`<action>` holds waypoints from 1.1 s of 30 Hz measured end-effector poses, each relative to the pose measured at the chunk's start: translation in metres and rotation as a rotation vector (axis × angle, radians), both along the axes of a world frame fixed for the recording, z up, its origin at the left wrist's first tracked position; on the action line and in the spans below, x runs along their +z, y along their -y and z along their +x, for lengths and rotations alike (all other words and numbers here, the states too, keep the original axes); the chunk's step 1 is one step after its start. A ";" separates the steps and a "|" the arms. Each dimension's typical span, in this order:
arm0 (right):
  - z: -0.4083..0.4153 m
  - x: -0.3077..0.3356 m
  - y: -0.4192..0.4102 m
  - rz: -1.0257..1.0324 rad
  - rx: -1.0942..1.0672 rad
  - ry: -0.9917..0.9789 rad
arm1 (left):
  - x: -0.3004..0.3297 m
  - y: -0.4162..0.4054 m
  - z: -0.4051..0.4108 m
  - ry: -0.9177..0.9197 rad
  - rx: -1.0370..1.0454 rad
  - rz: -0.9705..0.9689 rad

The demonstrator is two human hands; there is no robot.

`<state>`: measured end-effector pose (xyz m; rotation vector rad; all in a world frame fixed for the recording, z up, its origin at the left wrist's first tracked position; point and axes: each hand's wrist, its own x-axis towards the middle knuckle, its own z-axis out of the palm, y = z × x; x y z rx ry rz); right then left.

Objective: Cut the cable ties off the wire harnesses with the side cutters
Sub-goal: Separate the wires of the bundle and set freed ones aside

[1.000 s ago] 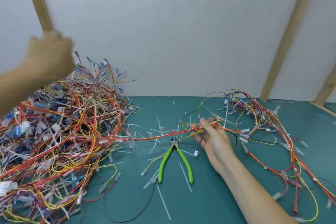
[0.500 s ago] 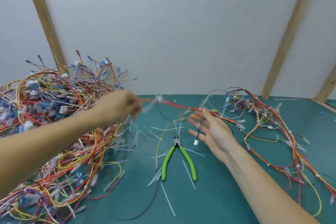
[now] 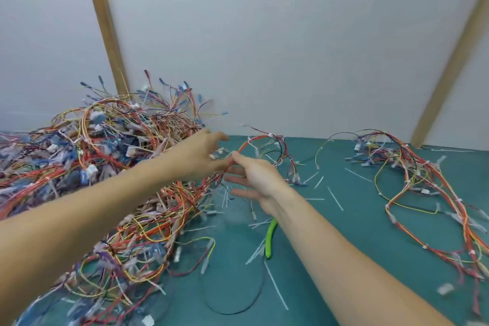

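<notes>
Both hands meet mid-table: I see my left hand [image 3: 203,156] pinching a red-and-black looped wire harness [image 3: 267,145], though blur hides the grip's detail; my right hand [image 3: 255,180] touches it with fingers spread. Only one green-handled side cutter [image 3: 270,237] handle shows beneath my right forearm.

Tabletop and backdrop

A teal tabletop [image 3: 357,233] is seen below a white wall [image 3: 264,34], which is crossed by two slanted wooden battens [image 3: 102,21].
</notes>
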<state>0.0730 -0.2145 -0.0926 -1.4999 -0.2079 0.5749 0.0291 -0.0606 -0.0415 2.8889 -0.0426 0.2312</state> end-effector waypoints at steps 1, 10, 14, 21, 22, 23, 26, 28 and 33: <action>0.000 -0.004 -0.003 0.014 -0.003 0.010 | -0.001 -0.007 -0.003 0.018 0.026 0.009; -0.002 -0.028 -0.016 -0.150 -0.056 0.209 | -0.035 -0.019 -0.024 -0.244 -0.035 0.151; 0.006 -0.026 -0.016 -0.073 -0.259 0.311 | -0.033 -0.031 -0.024 -0.207 -0.053 -0.009; -0.005 -0.028 -0.023 0.356 -0.215 -0.143 | -0.038 -0.035 -0.037 -0.239 0.077 0.335; -0.010 -0.030 -0.024 0.389 -0.210 -0.198 | -0.037 -0.036 -0.038 -0.255 0.082 0.372; -0.015 -0.035 -0.026 0.345 -0.192 -0.217 | -0.037 -0.036 -0.040 -0.246 0.077 0.387; -0.035 -0.051 -0.034 -0.016 -0.054 -0.033 | -0.036 -0.035 -0.041 -0.228 0.014 0.315; -0.037 -0.051 -0.037 -0.142 0.015 0.112 | -0.036 -0.032 -0.043 -0.264 -0.007 0.286; -0.024 -0.030 -0.039 -0.121 -0.061 0.251 | -0.026 -0.034 -0.048 -0.304 -0.049 0.228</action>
